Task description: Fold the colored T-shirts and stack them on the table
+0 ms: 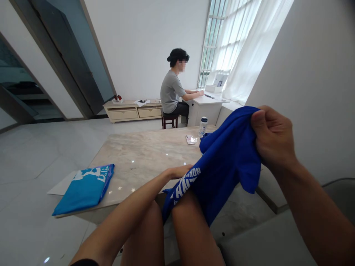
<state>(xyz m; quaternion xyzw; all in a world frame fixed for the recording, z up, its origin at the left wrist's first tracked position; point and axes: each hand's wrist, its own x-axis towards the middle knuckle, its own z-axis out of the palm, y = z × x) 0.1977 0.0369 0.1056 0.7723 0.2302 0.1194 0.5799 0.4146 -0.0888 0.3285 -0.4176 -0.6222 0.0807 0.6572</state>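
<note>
Bare knees (191, 225): nearest the camera; the lower end of the blue garment (224, 159) drapes over one, which probably helps support its weight.
Right hand (273, 135): closed, pinching the garment's upper edge between thumb and fingers; the raised grip seems meant to keep the cloth taut and off the seat.
Left hand (181, 171): reaches to the lettered edge; its fingers go behind the fabric, so I cannot tell whether they grip or merely steady it.
Blue garment: slopes between the two hands, high at the right, low at the left, white lettering beside the left hand, a loose flap hanging below the right.
Marble table (146, 147): just beyond the knees; a folded turquoise cloth (83, 194) lies at its left end, likely set there out of the way.
Far side: phone (190, 139) and bottle (203, 126) near each other.
Background: a seated co-worker (170, 90) at a white desk (206, 109).
</note>
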